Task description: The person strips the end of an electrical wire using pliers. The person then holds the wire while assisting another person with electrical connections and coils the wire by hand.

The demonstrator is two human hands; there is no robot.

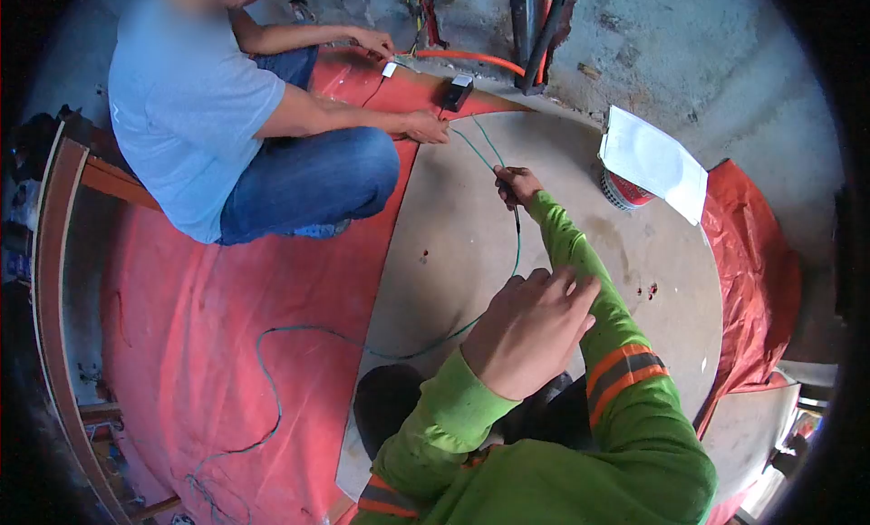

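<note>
My right hand [517, 186] is stretched forward and closed around a thin green wire [518, 253]. A dark piece shows at the fingers, too small to name. Beyond that hand, two green strands run toward a small black box [458, 92] with a pale top. From the hand the wire curves back past my left hand [535, 330], then crosses the red sheet to the lower left. My left hand is raised close to the camera, fingers curled and slightly blurred, its palm hidden. Both my sleeves are green with orange and grey bands.
A co-worker crouches at the upper left, one hand [426, 126] by the strands, the other near a white piece [389, 69]. A bucket [623, 192] stands under white paper [652, 154]. Red sheeting [227, 326] flanks the pale board [435, 199]. Orange conduit [480, 58] meets the wall.
</note>
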